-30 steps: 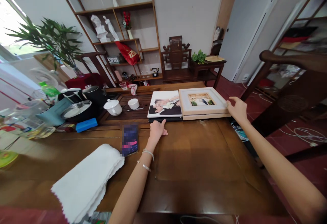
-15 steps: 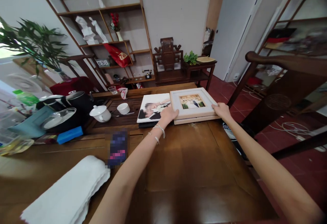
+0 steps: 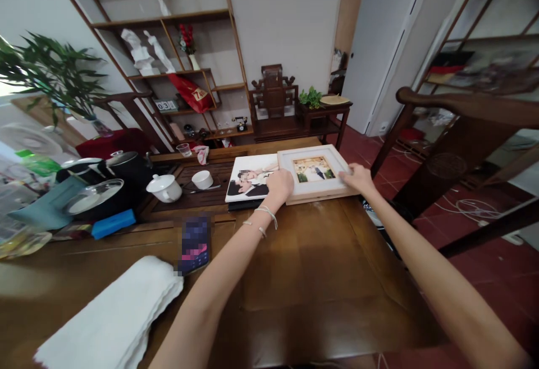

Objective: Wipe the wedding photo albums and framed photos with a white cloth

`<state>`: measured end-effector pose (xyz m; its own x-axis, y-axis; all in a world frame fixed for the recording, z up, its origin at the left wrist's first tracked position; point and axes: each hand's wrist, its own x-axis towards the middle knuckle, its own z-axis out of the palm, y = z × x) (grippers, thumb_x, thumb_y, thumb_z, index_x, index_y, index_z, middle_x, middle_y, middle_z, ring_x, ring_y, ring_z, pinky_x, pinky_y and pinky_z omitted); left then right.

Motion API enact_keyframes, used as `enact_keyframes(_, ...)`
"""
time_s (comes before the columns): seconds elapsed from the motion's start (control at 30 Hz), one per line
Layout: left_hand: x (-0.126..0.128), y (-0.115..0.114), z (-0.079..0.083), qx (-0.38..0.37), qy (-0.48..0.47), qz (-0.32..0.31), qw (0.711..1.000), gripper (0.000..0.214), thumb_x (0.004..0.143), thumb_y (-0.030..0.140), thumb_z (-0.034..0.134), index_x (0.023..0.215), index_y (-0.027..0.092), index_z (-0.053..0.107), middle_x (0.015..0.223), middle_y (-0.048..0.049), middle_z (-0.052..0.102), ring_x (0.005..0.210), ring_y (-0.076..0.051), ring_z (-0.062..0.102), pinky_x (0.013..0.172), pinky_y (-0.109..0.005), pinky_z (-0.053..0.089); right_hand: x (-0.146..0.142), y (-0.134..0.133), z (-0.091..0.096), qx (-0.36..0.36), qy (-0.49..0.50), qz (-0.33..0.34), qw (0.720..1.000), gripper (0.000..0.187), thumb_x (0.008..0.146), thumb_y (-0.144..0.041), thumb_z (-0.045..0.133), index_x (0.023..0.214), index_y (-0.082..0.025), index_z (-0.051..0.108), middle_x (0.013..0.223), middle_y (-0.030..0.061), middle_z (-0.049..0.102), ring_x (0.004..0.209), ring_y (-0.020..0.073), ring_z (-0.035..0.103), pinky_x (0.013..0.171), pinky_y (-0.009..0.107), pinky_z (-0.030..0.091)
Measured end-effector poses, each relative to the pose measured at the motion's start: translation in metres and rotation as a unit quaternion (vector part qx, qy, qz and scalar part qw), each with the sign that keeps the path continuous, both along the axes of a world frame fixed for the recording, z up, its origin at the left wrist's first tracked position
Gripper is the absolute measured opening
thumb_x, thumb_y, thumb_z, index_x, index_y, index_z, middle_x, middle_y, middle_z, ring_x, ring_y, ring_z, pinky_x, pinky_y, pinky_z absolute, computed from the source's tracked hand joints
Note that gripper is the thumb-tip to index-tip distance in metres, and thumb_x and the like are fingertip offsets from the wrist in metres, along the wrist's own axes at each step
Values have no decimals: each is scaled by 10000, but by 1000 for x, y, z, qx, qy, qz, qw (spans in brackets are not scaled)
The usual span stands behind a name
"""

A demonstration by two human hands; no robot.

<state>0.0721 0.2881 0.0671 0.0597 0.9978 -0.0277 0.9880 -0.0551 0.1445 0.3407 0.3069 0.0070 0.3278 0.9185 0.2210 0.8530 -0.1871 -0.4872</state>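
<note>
A light wooden picture frame (image 3: 314,155) with a small photo in it lies flat at the far side of the brown wooden table (image 3: 320,268). My left hand (image 3: 279,185) grips its near left corner, fingers curled over the edge. On the frame's right edge, my right hand (image 3: 354,178) holds on. A photo print on a dark album (image 3: 249,183) lies just left of the frame, partly under my left hand.
A phone (image 3: 194,244) and a folded white cloth (image 3: 109,315) lie on the near left. Pots, a white teapot (image 3: 164,188), a cup (image 3: 202,179) and a blue sponge (image 3: 113,223) crowd the left. A dark wooden chair (image 3: 463,150) stands at the right.
My left hand moved from the table near the album up to the frame's left corner. My right hand slid along the frame's right edge. Both now hold the frame.
</note>
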Motion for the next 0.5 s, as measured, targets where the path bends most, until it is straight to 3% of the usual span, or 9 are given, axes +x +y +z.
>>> enact_keyframes(0.1,7,1,-8,2,-10,30,999,540,928,423,484,1259,-2,515,1187,-290,607,1099,-338,627,857,-397,500,-1,-4,-3,-21,-10,-7,1000,364,790,-312,626,1065,-79,674,1025,196,692,976,282,628,843,328,466)
enact_keyframes(0.2,4,9,-14,-20,-16,36,999,561,857,449,586,1230,31,554,1178,-265,628,1093,-342,634,830,-380,515,0,-7,-7,-42,-18,-12,999,332,855,-335,556,1028,-81,681,1015,207,686,972,285,628,819,326,461)
enact_keyframes(0.37,-2,13,-17,-19,-18,6,1000,344,907,306,504,1118,76,646,1144,-220,666,1081,-296,649,838,-332,511,-5,-9,-6,-56,-33,-22,998,320,905,-277,468,1051,-69,663,1032,231,668,982,286,620,815,324,449)
enact_keyframes(0.5,2,3,-16,21,-18,-15,999,309,923,236,454,1048,48,666,1090,-230,679,1081,-277,647,867,-302,492,-7,-14,6,-47,-47,-20,998,322,900,-264,469,1053,-57,662,1037,239,665,988,294,614,830,332,441)
